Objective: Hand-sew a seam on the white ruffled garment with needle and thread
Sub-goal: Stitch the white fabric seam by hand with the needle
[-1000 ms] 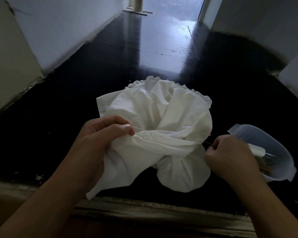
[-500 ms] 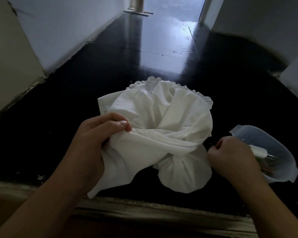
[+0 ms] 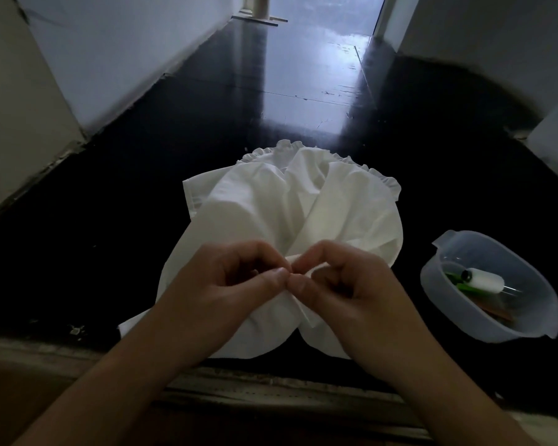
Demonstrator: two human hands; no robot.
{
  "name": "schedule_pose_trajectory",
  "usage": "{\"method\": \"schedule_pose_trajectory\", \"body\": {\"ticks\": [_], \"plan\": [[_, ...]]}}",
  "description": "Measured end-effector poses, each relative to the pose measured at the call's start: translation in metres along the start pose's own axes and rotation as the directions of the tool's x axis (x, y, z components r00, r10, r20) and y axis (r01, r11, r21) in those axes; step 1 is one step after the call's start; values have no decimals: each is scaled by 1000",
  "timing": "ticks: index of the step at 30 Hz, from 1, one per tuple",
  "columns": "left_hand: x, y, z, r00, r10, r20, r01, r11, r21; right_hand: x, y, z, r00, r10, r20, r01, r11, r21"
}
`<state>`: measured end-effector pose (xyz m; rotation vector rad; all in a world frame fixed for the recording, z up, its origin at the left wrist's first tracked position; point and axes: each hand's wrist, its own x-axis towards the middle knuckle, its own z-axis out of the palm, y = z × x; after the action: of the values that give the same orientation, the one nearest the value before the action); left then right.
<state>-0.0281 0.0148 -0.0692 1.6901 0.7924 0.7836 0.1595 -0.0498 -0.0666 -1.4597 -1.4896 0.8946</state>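
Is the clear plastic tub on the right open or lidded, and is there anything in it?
Open, and not empty. The tub shows no lid, and a white spool and something green lie inside.

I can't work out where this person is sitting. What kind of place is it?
Probably a home hallway or doorstep. A shiny dark floor runs between pale walls to a bright opening. Both hands pinch the white garment on it, beside a plastic tub with a thread spool.
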Motion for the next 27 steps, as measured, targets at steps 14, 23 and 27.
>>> {"method": "schedule_pose_trajectory", "body": {"ticks": [14, 23, 27], "plan": [[-1, -3, -5, 992, -70, -102, 59, 993, -103, 3, 12, -17, 993, 67, -94, -80, 988, -136], [-3, -1, -1, 997, -59, -48, 62, 996, 60, -1, -4, -4, 995, 43, 89, -43, 999, -7], [-3, 1, -2, 993, -93, -67, 100, 988, 115, 3, 5, -4, 999, 40, -1, -39, 967, -251]]}}
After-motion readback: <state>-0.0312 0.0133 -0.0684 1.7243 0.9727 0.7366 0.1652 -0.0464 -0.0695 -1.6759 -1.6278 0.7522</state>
